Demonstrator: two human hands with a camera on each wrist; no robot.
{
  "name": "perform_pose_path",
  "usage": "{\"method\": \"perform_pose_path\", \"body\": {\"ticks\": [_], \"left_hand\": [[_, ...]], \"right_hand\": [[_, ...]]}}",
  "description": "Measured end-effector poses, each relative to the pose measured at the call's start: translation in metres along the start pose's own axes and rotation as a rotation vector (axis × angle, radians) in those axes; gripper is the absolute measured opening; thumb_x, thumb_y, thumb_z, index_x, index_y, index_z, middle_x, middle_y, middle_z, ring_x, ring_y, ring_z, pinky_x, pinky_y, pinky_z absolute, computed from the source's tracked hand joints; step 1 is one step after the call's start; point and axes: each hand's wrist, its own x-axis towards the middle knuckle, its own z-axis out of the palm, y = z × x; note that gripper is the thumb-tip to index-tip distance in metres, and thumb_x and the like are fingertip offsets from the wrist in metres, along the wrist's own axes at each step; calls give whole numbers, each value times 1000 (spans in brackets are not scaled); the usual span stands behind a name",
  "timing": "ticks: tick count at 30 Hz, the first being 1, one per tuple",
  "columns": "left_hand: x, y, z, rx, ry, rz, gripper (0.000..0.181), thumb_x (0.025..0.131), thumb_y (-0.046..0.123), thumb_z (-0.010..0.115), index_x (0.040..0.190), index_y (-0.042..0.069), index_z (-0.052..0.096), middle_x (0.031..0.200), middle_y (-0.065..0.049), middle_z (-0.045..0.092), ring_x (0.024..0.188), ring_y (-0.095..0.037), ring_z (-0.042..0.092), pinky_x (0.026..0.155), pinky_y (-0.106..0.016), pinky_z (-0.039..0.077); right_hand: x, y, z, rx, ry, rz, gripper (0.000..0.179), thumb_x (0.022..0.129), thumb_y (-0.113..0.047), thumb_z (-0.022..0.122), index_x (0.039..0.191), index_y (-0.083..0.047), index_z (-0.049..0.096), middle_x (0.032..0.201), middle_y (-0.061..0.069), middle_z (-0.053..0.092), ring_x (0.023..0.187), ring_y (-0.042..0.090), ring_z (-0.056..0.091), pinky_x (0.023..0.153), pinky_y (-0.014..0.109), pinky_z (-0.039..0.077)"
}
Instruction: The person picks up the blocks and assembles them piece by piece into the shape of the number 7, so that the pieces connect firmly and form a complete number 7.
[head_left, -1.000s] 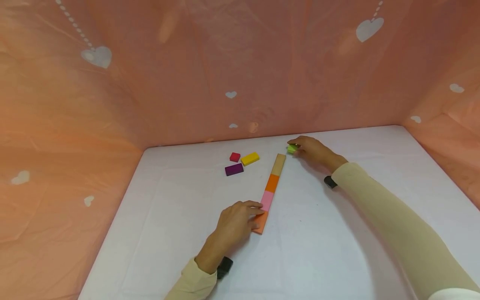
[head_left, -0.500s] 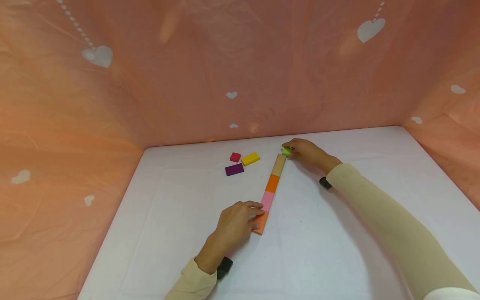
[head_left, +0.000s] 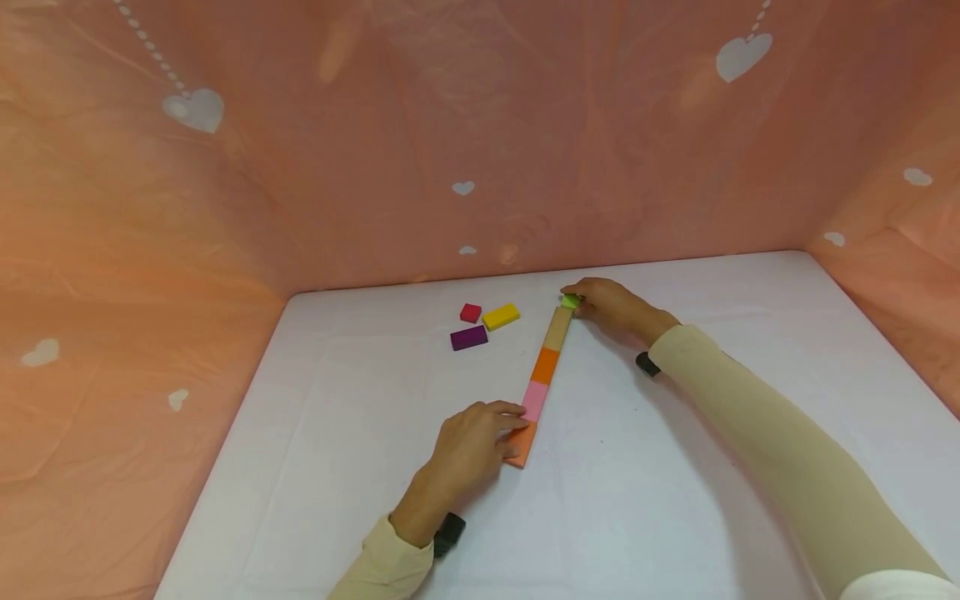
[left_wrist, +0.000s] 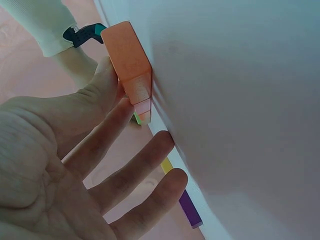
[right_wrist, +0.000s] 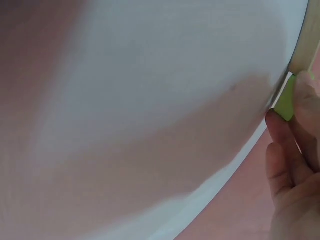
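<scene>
A single-file row of blocks runs away across the white table: a light orange block [head_left: 522, 446] nearest, then a pink block [head_left: 535, 402], a darker orange block [head_left: 545, 366] and a tan wooden block [head_left: 557, 328]. My left hand [head_left: 471, 446] rests against the row's near end, thumb and index fingertip along the side of the light orange block and other fingers extended. At the far end my right hand [head_left: 613, 307] pinches a small lime green block [head_left: 571, 301] between thumb and fingers. In the right wrist view, that green block [right_wrist: 285, 100] sits right at the tan block's end.
Left of the row's far part lie a red block [head_left: 470, 313], a yellow block [head_left: 501, 317] and a purple block [head_left: 468, 338]. An orange-pink sheet with hearts [head_left: 480, 150] hangs behind the table [head_left: 337, 400] and at its sides.
My right hand has moved left with the green block, bringing it to the far end of the tan block. My left hand and the other blocks have stayed put.
</scene>
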Motion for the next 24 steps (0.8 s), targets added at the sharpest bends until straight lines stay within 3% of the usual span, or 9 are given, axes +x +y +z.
{"method": "perform_pose_path", "body": {"ticks": [8, 15, 24], "left_hand": [[-1, 1, -1, -1, -3, -4, 36, 84, 22, 79, 120, 22, 74, 128, 9, 69, 111, -20, 64, 85, -33, 57], [-1, 1, -1, 2, -8, -5, 36, 84, 22, 79, 120, 22, 74, 128, 10, 69, 110, -20, 64, 84, -33, 56], [-2, 1, 0, 3, -5, 1, 37, 83, 21, 80, 120, 22, 75, 127, 9, 69, 109, -20, 65, 82, -33, 57]], "right_hand": [[1, 2, 1, -42, -1, -39, 49, 96, -11, 65, 142, -4, 53, 132, 13, 64, 119, 28, 59, 107, 46, 48], [-1, 2, 0, -22, -41, 15, 51, 97, -14, 64, 146, -8, 50, 132, 10, 63, 120, 27, 57, 109, 46, 46], [1, 5, 2, -63, -30, -8, 48, 97, -13, 63, 143, -7, 53, 129, 11, 64, 119, 28, 57, 108, 46, 47]]}}
